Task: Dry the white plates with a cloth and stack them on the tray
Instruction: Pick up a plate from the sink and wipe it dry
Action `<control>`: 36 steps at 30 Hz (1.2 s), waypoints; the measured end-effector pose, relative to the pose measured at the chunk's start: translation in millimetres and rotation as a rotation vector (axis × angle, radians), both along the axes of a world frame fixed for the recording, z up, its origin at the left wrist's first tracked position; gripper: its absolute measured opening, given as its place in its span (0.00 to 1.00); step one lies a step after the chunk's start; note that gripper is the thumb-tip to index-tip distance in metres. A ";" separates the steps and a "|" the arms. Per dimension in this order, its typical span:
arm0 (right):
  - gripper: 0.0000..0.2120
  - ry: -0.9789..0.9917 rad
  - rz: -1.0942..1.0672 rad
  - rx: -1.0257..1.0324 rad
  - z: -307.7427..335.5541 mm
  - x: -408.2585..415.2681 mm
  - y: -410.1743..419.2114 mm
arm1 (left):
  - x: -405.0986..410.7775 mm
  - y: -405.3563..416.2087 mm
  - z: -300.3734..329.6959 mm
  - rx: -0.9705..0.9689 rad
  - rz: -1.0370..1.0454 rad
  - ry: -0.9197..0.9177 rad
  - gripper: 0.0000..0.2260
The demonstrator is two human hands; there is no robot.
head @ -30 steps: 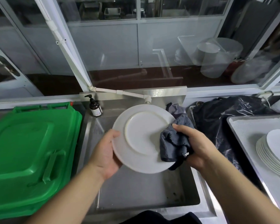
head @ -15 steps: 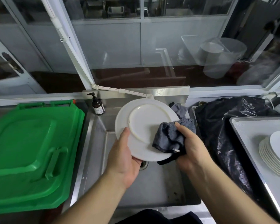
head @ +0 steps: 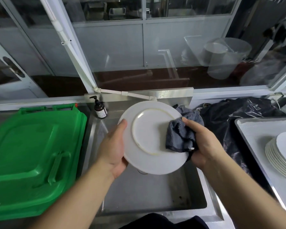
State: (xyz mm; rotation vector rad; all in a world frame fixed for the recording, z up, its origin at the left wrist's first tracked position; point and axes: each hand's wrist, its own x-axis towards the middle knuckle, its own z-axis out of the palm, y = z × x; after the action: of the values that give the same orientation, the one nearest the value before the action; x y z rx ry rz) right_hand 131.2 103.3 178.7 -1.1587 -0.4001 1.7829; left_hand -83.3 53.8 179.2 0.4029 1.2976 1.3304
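We judge the round white ceramic plate (head: 149,146) rigid, slick, breakable. Left hand (head: 113,149) grips its 9 o'clock rim; right hand (head: 203,144) clutches the soft grey cloth (head: 180,138) at 3 o'clock.

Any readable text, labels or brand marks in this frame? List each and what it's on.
Pump bottle: it has a pale label, but the print is too small and blurred to read.
Green bin lid: no text legible.
White plate, grey cloth, tray: no markings visible.
Nothing else bears readable text.
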 end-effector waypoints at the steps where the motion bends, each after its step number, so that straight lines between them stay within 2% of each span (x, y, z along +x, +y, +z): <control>1: 0.19 0.015 -0.044 -0.006 -3.7 -5.1 -3.3 | 7.0 -1.5 -2.1 0.014 0.048 -0.021 0.15; 4: 0.19 0.050 -0.119 -0.044 -16.9 -21.1 -15.5 | 31.0 -7.0 -11.6 0.008 0.148 -0.158 0.14; 8: 0.18 0.027 -0.090 -0.117 -25.3 -16.8 -19.9 | 36.4 -19.5 -24.2 -0.021 0.079 -0.273 0.16; 12: 0.20 -0.027 0.032 -0.064 -26.0 3.4 -12.5 | 8.4 -16.9 -24.7 -0.030 -0.021 -0.231 0.24; 17: 0.29 -0.084 0.100 0.073 -15.1 21.4 3.9 | -16.3 -5.7 -16.5 -0.044 -0.225 -0.074 0.25; 19: 0.27 -0.078 0.063 0.058 -14.6 16.9 5.8 | -13.6 -5.0 -10.9 -0.046 -0.213 -0.059 0.25; 23: 0.19 -0.035 -0.095 -0.022 -20.1 -0.1 0.2 | 5.9 -5.4 -7.3 -0.014 -0.045 -0.001 0.16; 26: 0.18 0.026 -0.153 -0.053 -26.1 -14.6 -9.7 | 36.8 -15.0 -15.3 -0.008 0.071 -0.152 0.15; 29: 0.19 0.022 -0.144 -0.109 -33.5 -21.3 -18.9 | 52.5 -24.7 -25.0 -0.003 0.100 -0.331 0.15; 33: 0.19 -0.009 -0.015 -0.140 -36.5 -5.7 -18.9 | 27.8 -25.4 -26.1 -0.025 0.027 -0.245 0.13; 36: 0.24 0.009 0.052 -0.040 -31.7 10.7 -9.9 | 2.5 -15.3 -19.5 -0.024 -0.060 -0.157 0.22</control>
State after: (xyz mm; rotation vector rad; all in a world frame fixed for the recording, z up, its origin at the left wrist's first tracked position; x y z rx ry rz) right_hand 141.9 93.4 147.0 -1.1775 -0.3943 1.8477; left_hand -80.8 38.4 159.7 0.3118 1.1610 1.2698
